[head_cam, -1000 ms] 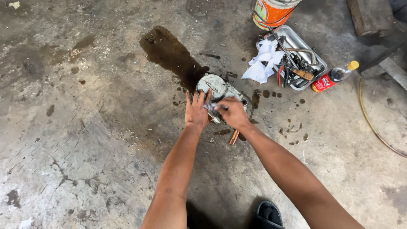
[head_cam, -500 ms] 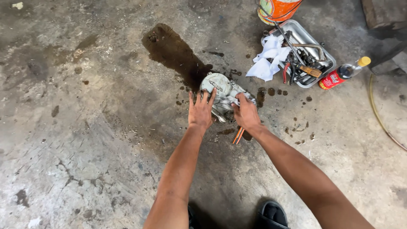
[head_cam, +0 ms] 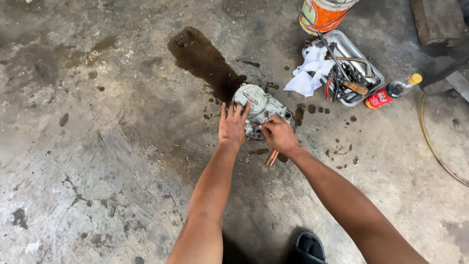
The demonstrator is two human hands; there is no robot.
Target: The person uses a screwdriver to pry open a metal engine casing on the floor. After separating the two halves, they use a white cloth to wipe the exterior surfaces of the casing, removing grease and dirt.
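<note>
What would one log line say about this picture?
left hand: flat on metal casing | right hand: pressing its near edge | floor: dark spill | tray of tools, rag, bottle beside

We see a grey concrete floor (head_cam: 97, 161), mottled with paler scuffed patches and a dark brown stain (head_cam: 202, 61) with smaller dark drops scattered near it. The metal housing (head_cam: 259, 105) under our hands is dull silver-grey smeared with grime, and an orange-handled tool (head_cam: 271, 158) shows just below it. Further off we note an orange bucket (head_cam: 325, 13) with a white band, a silver tray (head_cam: 373, 80) beside a white rag (head_cam: 308, 73), a bottle (head_cam: 393, 91) with a red label and yellow cap, a yellowish hose (head_cam: 432, 146), and a black sandal (head_cam: 309, 247).
</note>
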